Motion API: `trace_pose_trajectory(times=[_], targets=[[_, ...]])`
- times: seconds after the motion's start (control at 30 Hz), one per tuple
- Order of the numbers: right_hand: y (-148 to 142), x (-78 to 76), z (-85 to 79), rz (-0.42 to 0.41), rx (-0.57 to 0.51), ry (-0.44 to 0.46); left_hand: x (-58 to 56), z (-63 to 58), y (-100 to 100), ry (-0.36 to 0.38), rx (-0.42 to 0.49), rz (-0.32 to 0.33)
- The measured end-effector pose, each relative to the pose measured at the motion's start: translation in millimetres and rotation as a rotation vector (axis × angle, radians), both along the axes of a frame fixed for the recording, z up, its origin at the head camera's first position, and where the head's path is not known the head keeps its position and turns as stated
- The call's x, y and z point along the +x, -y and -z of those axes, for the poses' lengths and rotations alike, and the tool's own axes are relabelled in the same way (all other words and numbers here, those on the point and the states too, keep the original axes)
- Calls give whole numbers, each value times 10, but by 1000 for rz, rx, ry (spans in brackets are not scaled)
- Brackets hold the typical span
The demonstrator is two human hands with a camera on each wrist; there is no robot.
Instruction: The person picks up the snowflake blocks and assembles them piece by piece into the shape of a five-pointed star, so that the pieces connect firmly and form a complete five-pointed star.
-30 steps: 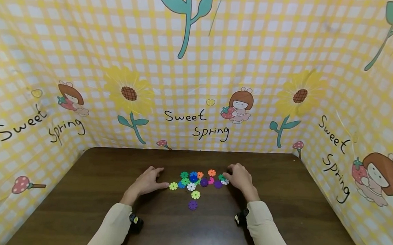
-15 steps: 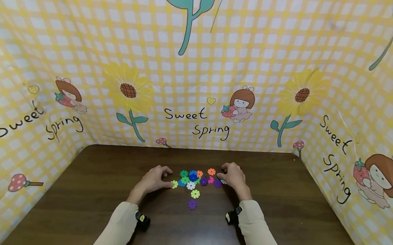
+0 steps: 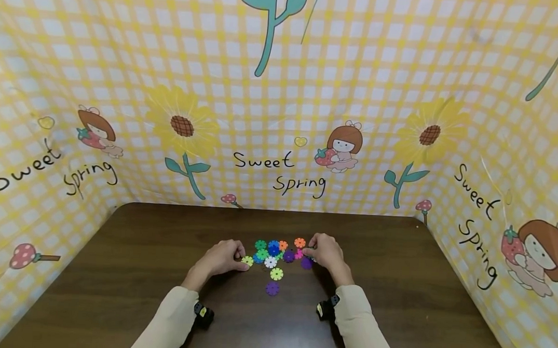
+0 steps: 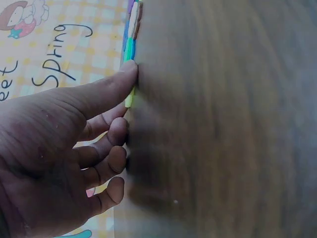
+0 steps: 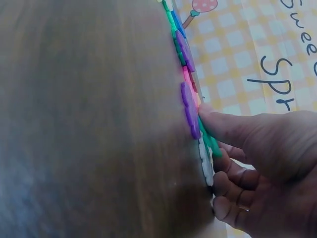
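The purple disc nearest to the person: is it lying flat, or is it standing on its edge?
Lying flat. In the head view, the purple disc shows its whole round face against the table.

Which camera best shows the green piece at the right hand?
Right wrist: the green piece shows close up, though edge-on. In the head view the right hand mostly hides it; left wrist doesn't show it.

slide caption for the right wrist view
Right hand pinching a thin green plastic disc beside a purple plastic disc and a white plastic disc.
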State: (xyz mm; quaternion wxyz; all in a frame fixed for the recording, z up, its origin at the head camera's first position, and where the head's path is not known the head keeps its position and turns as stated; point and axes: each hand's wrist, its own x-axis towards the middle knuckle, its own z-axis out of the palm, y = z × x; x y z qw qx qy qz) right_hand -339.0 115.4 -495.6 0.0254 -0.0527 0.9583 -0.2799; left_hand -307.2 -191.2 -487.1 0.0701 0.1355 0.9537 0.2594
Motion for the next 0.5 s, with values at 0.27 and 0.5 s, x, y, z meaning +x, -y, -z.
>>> trace_pose_trajectory(times=[0.27, 0.5], targets=[[0, 16, -35, 27, -72, 27, -2, -13, -33, 0, 32, 13], [3, 60, -57, 0, -184, 22, 24, -1, -69, -9, 87, 24]])
